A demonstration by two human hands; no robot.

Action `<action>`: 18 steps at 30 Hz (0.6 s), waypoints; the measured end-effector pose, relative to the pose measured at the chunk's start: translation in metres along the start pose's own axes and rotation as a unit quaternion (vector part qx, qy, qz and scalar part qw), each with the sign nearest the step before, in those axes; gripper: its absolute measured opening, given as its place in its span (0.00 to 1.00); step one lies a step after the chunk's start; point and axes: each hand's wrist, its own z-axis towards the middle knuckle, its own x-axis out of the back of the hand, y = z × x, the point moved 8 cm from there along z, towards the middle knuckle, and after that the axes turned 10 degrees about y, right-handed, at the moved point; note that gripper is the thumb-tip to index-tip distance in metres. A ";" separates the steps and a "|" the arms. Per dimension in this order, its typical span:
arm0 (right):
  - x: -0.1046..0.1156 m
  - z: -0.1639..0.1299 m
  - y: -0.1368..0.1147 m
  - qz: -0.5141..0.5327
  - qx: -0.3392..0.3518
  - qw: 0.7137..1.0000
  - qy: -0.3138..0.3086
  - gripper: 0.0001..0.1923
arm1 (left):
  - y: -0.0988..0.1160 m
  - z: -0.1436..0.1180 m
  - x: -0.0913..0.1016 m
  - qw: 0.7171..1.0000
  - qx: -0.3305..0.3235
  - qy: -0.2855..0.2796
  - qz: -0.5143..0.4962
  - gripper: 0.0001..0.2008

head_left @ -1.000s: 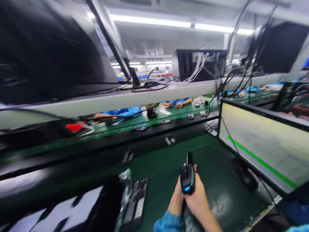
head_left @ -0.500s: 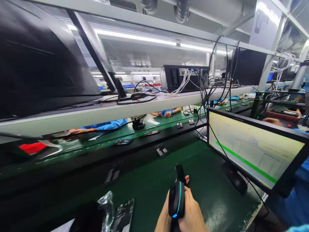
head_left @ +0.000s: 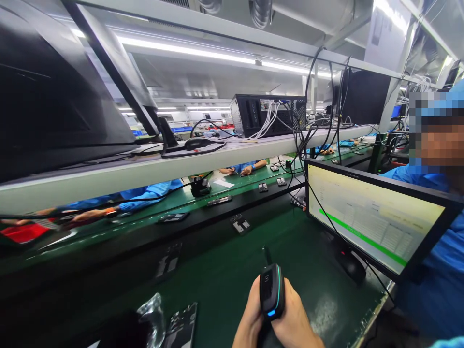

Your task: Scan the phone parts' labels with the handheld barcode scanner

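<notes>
While the green bench (head_left: 224, 275) spreads under the monitor (head_left: 373, 217) at your right, your right hand (head_left: 295, 324) and left hand (head_left: 250, 314) both clamp their fingers on the black scanner (head_left: 271, 291), low at centre; a slim dark piece (head_left: 267, 255) pokes up behind it.

Handheld scanner (head_left: 271, 292): black body with a cyan-lit edge strip and a small blue light at its near end; bench mat (head_left: 224, 270): dark green, glossy, with pale worn patches toward the right edge. Monitor (head_left: 373, 217): black bezel, pale yellow-white screen crossed by one bright green bar; shelf (head_left: 174, 164): off-white, carrying a black computer case (head_left: 266, 115) with white cables. Co-worker sleeves (head_left: 145, 192) across the line: bright blue; tray (head_left: 18, 232) at far left: red.
</notes>
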 end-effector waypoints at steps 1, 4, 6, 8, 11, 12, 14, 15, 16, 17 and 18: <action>0.002 0.001 -0.002 0.008 -0.003 1.000 0.000 0.21 | 0.005 -0.001 0.001 1.000 -0.015 0.003 -0.006 0.06; 0.010 0.003 -0.003 0.023 -0.021 0.999 0.011 0.22 | 0.015 -0.007 -0.005 0.998 -0.015 -0.039 -0.043 0.11; 0.014 0.003 0.000 0.029 -0.044 0.998 0.018 0.22 | 0.018 -0.015 -0.014 0.993 -0.009 -0.083 -0.080 0.16; 0.013 0.002 0.004 0.033 -0.071 0.997 0.016 0.20 | 0.019 -0.021 -0.019 0.989 -0.014 -0.082 -0.126 0.17; 0.005 -0.006 0.010 0.042 -0.115 0.992 -0.007 0.17 | 0.010 -0.025 -0.018 0.984 -0.002 -0.024 -0.177 0.16; 0.004 -0.011 0.013 0.041 -0.137 0.990 -0.015 0.17 | 0.006 -0.026 -0.019 0.981 0.021 -0.022 -0.191 0.19; 0.008 -0.024 0.020 0.028 -0.191 0.981 -0.020 0.17 | -0.002 -0.028 -0.027 0.970 0.082 -0.060 -0.221 0.27; 0.011 -0.033 0.023 0.022 -0.218 0.975 -0.029 0.17 | -0.004 -0.029 -0.030 0.962 0.107 -0.087 -0.237 0.31; 0.016 -0.042 0.026 0.026 -0.241 0.969 -0.043 0.18 | -0.003 -0.030 -0.033 0.954 0.121 -0.111 -0.251 0.33; 0.019 -0.052 0.027 0.039 -0.258 0.963 -0.069 0.19 | -0.001 -0.030 -0.033 0.949 0.118 -0.124 -0.263 0.32; 0.021 -0.063 0.028 0.061 -0.271 0.955 -0.104 0.19 | 0.002 -0.029 -0.032 0.947 0.102 -0.128 -0.276 0.30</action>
